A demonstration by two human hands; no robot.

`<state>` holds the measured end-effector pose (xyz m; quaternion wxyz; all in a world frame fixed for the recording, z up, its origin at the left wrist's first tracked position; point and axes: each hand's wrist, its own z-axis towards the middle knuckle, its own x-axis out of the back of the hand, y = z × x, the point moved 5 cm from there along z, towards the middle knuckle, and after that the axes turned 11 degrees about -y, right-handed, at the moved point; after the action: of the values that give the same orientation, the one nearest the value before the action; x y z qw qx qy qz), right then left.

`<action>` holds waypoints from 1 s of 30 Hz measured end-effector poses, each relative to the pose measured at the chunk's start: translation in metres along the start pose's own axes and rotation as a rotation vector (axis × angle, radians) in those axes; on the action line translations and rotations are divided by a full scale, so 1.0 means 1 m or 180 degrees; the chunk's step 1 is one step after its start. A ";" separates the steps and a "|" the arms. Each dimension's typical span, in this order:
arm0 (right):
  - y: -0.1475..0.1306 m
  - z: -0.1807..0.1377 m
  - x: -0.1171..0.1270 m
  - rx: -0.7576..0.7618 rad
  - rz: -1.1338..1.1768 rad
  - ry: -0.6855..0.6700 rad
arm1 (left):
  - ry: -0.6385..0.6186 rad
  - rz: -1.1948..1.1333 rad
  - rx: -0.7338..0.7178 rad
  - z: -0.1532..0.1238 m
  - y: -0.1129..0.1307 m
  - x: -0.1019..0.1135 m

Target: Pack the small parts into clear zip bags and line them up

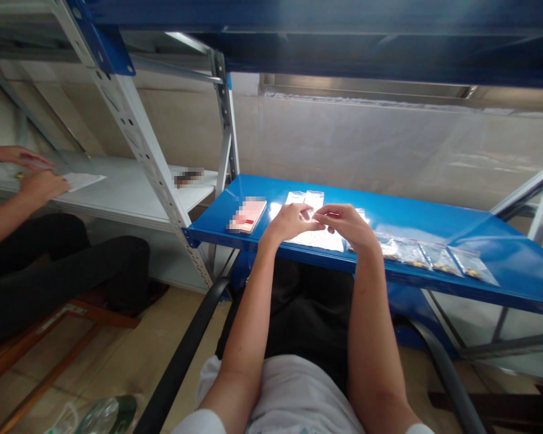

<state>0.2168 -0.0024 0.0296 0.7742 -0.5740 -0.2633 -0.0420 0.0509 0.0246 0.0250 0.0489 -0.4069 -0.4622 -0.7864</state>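
Over the front of the blue shelf (416, 211), my left hand (288, 224) and my right hand (347, 225) meet with fingertips pinched together. Something small and shiny seems to sit between them, too hidden to name. Beneath and behind my hands lie flat clear plastic bags (315, 198) and a bright white sheet-like pile (319, 240). To the right of my right hand, several clear zip bags (438, 259) with small yellowish pieces inside lie in a row along the front edge. Left of my left hand rests a pink flat object (252, 216), partly blurred.
A grey perforated upright (136, 138) divides my shelf from a white shelf (131, 193), where another person's hands (40, 181) hold something. A blue beam (344, 48) crosses overhead. Black chair armrests (185, 355) flank me; a plastic bottle (102, 416) is on the floor.
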 end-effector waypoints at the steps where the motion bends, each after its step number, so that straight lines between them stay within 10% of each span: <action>1: 0.000 0.002 0.000 0.0042 -0.0027 0.0047 | 0.0021 -0.0017 0.0034 0.000 -0.002 0.000; 18: 0.014 0.027 -0.012 -0.0025 -0.1107 0.0985 | 0.0436 0.0020 0.0427 -0.013 -0.021 0.023; 30: 0.060 0.041 -0.034 -0.0710 -0.2157 0.0666 | 0.0528 -0.0181 0.0594 -0.015 -0.033 0.028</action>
<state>0.1950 0.0469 -0.0292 0.6718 -0.5278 -0.3516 -0.3829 0.0085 0.0406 0.0178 0.1023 -0.3209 -0.5391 -0.7720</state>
